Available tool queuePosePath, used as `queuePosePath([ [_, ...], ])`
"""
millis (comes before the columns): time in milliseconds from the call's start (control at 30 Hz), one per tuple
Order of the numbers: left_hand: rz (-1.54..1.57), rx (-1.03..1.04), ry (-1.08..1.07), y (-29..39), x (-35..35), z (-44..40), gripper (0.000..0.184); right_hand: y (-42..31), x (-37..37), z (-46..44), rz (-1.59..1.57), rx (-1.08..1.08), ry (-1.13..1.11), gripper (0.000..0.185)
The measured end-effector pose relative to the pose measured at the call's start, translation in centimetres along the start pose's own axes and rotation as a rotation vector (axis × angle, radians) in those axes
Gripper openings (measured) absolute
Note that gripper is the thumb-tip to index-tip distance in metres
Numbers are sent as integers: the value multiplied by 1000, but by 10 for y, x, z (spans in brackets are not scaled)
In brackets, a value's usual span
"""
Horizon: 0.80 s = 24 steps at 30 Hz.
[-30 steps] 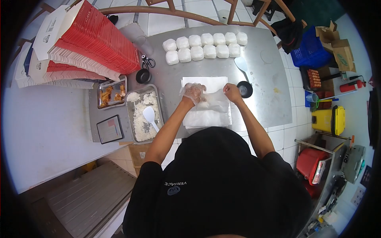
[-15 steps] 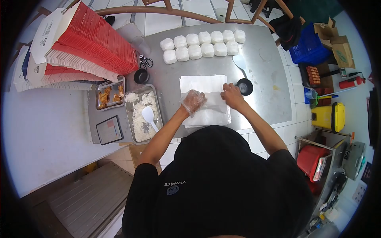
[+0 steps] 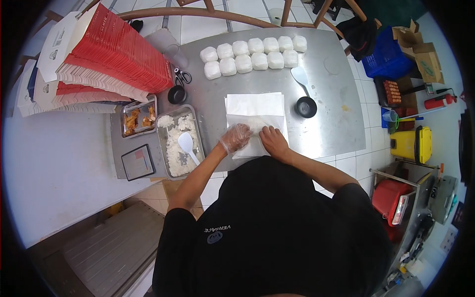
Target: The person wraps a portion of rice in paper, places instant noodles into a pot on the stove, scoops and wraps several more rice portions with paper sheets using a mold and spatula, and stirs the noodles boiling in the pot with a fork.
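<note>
You seem mid-fold, left hand (image 3: pixel 236 137) and right hand (image 3: pixel 273 141) half-curled on white paper (image 3: pixel 256 120), whether pinching I cannot tell; the next fold likely needs even tension.

1) Bright, even, cool indoor light; no lamp or window is in view, so its source cannot be told
2) A soft sheen spreads over the right part of the metal counter (image 3: pixel 331 136); shadows are faint
3) Small glints on the clear glove of the left hand (image 3: pixel 236 138)
4) White paper (image 3: pixel 255 105) is pale, with little detail; the black shirt (image 3: pixel 292 222) swallows most folds
5) Strong wide-angle bending curves the brown bar (image 3: pixel 198 11); corners fall to black
6) Small items on the lower-right shelf (image 3: pixel 423 213) look soft and hard to read
</note>
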<state>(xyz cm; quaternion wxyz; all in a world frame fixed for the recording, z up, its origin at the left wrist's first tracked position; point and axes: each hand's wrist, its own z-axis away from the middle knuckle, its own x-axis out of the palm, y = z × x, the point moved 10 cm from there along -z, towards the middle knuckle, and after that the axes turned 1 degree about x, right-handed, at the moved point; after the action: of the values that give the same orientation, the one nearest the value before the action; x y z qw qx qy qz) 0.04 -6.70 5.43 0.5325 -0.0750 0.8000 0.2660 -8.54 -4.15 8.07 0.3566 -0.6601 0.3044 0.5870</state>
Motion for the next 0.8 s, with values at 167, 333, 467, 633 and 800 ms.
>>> queuePosePath([
  [167,86,-194,64,-14,7,20,30,9,21,-1,-12,23,-19,17],
  [333,158,-529,43,-33,7,30,32,33,25,-7,-210,111,52,17],
  [467,0,-542,-70,-46,11,24,19,70,41,-16,-417,362,-83,13],
  [633,-145,-575,-216,-75,19,11,25,113,81,-35,-671,549,-208,18],
  [800,-164,-963,-415,-124,46,6,29,122,93,-54,-368,738,-348,37],
])
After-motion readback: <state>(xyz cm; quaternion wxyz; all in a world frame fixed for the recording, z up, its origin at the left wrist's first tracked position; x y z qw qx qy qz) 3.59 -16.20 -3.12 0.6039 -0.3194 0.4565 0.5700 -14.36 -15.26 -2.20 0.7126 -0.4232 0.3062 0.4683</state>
